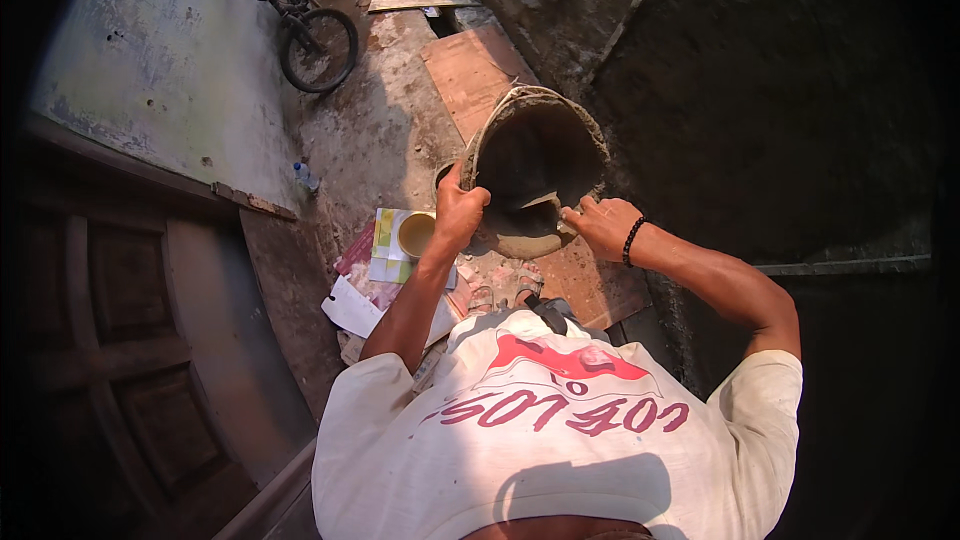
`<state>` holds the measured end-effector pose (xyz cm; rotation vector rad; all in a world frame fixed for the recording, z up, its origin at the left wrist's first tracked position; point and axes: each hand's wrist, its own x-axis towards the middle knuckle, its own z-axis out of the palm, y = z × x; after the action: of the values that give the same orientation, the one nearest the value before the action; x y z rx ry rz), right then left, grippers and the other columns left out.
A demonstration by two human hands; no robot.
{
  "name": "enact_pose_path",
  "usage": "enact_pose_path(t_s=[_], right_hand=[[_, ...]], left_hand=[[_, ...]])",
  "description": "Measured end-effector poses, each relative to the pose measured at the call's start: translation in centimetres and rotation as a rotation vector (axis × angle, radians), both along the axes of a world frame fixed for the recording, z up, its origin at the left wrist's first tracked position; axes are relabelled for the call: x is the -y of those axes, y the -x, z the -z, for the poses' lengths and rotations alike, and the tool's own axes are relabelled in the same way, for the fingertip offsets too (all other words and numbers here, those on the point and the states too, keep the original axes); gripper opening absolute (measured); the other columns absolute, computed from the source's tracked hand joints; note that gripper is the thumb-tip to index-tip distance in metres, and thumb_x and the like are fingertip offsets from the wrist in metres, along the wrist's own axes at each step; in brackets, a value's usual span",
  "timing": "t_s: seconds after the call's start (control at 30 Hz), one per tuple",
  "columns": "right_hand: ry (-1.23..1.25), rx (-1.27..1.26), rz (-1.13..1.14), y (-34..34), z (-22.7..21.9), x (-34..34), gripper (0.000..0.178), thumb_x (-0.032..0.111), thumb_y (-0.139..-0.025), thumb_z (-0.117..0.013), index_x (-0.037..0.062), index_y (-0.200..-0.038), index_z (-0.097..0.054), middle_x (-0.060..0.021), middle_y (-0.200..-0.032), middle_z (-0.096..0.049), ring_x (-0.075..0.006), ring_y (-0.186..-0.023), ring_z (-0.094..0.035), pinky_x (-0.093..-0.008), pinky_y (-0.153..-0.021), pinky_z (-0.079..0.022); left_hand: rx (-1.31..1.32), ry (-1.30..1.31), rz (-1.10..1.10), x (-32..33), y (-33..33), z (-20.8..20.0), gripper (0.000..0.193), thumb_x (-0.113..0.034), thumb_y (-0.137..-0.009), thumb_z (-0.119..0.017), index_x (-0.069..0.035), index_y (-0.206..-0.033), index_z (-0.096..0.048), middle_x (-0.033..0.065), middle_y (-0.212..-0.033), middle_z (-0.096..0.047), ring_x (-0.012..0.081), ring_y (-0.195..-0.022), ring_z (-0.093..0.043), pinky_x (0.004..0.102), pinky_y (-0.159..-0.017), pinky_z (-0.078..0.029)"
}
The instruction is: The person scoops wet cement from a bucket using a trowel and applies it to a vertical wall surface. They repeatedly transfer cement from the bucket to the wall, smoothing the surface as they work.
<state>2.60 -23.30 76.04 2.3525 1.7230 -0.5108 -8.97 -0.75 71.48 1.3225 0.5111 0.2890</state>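
A dark bucket (540,93) with a cement-crusted rim is tilted in front of me, its mouth turned toward me. My left hand (460,212) is closed on the left side of that rim. At the lower right of the mouth, my right hand (606,226) grips a flat scraper-like tool, whose pale-edged blade (543,201) reaches into the bucket. Grey-brown mortar (528,245) lies along the lower inside edge. The tool's handle is mostly hidden by my fingers, and the bucket's deep inside is in shadow.
A round tub of tan material (415,235) stands on papers left of my feet. Boards (470,70) lie on the rough ground ahead. A bicycle (318,50) leans by the left wall, with a plastic bottle (305,176) nearer me. A dark plastered surface (760,90) fills the right.
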Motion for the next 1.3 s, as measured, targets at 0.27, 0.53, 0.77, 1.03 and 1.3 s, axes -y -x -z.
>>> enact_pose_path(t_s=[0.27,0.53,0.77,1.03,1.3], right_hand=[[-0.170,0.094,0.144,-0.8,0.4,-0.3,0.049,0.004,-0.079,-0.057,0.0032,-0.126,-0.045,-0.0203,-0.091,-0.058,-0.0369,-0.075,-0.065,-0.0440,-0.065,-0.053],[-0.124,0.032,0.213,0.4,-1.2,-0.7,0.051,0.006,-0.079,-0.057,0.0117,-0.129,-0.047,-0.0204,-0.096,-0.060,-0.0369,-0.079,-0.065,-0.0458,-0.067,-0.052],[0.022,-0.029,0.152,2.7,-0.3,1.1,0.045,0.004,-0.079,-0.057,0.0098,-0.124,-0.052,-0.0222,-0.096,-0.061,-0.0366,-0.082,-0.066,-0.0444,-0.066,-0.053],[-0.192,0.145,0.263,1.2,0.3,0.0,0.051,0.005,-0.082,-0.055,0.0059,-0.133,-0.045,-0.0199,-0.089,-0.058,-0.0356,-0.075,-0.066,-0.0432,-0.064,-0.053],[-0.040,0.080,0.239,2.2,-1.0,0.3,0.046,0.004,-0.081,-0.057,0.0038,-0.127,-0.050,-0.0218,-0.090,-0.061,-0.0364,-0.079,-0.067,-0.0439,-0.065,-0.054]], left_hand=[[0.025,0.031,0.008,1.3,0.0,0.4,0.064,0.007,-0.066,-0.052,0.009,-0.130,-0.047,0.0073,-0.092,-0.065,0.0122,-0.070,-0.057,0.0225,-0.062,-0.045],[0.135,-0.093,0.014,0.9,-0.9,2.4,0.066,0.007,-0.065,-0.052,0.004,-0.132,-0.050,0.0058,-0.090,-0.064,0.0119,-0.067,-0.056,0.0242,-0.059,-0.046],[0.069,0.018,0.038,1.7,-0.9,1.1,0.066,0.006,-0.064,-0.051,0.002,-0.129,-0.054,0.0076,-0.102,-0.065,0.0134,-0.080,-0.058,0.0252,-0.072,-0.047],[0.131,-0.195,-0.019,1.9,-1.1,4.2,0.064,0.009,-0.064,-0.051,0.004,-0.128,-0.053,0.0064,-0.097,-0.066,0.0134,-0.078,-0.059,0.0237,-0.069,-0.048],[0.008,-0.067,-0.018,1.9,-0.2,2.4,0.062,0.005,-0.065,-0.052,0.001,-0.126,-0.057,0.0107,-0.105,-0.065,0.0178,-0.087,-0.062,0.0284,-0.078,-0.049]])
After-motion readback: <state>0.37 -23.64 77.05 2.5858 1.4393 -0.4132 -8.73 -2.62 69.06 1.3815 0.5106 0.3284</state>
